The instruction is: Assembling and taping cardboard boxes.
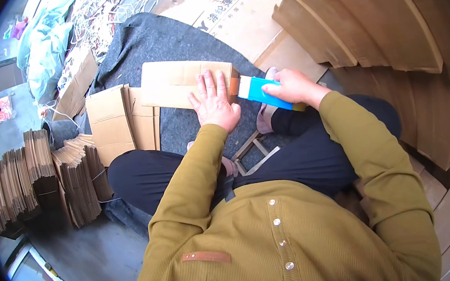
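Observation:
A small closed cardboard box [165, 86] lies on the dark grey cloth in front of my knees. My left hand [215, 105] rests flat on its top near the right end, fingers spread. In my right hand [294, 87] is a blue tape dispenser [259, 90], gripped with the thumb along its upper side. Its pale front end touches or nearly touches the box's right end, where a strip of brown tape [234, 86] shows. What lies under the dispenser is hidden.
Folded flat cartons [110, 121] lean left of the box, beside tied stacks of cardboard [75, 176]. Tall cardboard sheets [354, 6] stand along the right. The dark grey cloth [168, 41] spreads beneath the box. A tangle of white strips [103, 15] and a pale blue plastic bag [48, 50] lie far left.

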{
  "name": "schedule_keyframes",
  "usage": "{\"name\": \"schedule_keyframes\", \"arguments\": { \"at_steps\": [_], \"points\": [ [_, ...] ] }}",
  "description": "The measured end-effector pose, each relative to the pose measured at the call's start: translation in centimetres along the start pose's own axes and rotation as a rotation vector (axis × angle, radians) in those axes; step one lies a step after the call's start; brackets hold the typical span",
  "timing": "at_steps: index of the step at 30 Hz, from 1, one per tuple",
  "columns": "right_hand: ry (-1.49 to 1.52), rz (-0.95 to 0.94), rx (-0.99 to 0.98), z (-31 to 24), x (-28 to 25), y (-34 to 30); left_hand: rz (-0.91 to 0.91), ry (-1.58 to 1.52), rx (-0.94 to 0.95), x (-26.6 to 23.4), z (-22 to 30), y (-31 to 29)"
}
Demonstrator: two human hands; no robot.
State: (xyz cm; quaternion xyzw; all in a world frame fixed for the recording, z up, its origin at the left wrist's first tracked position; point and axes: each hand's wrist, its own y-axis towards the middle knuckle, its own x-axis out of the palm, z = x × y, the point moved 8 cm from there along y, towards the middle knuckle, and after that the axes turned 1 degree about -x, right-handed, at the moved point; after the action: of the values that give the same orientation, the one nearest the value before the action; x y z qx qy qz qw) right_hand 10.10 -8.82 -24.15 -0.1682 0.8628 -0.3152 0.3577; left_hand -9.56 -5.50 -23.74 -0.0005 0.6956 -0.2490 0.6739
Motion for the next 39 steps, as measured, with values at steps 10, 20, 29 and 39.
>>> {"name": "schedule_keyframes", "arguments": {
  "at_steps": [10,20,29,39],
  "points": [
    [-0.072,0.081,0.097,-2.2,-0.2,-0.1,-0.010,-0.030,0.057,-0.1,0.0,-0.3],
    [-0.033,0.160,0.223,-8.4,-1.1,-0.7,-0.035,-0.005,0.085,0.7,-0.5,0.4],
    [0.000,0.290,0.172,-4.3,8.4,2.3,-0.126,-0.029,0.100,0.8,-0.7,0.1],
    [-0.400,0.353,-0.063,-6.5,11.3,5.3,-0.081,0.025,0.135,0.4,-0.3,0.2]
  ]
}}
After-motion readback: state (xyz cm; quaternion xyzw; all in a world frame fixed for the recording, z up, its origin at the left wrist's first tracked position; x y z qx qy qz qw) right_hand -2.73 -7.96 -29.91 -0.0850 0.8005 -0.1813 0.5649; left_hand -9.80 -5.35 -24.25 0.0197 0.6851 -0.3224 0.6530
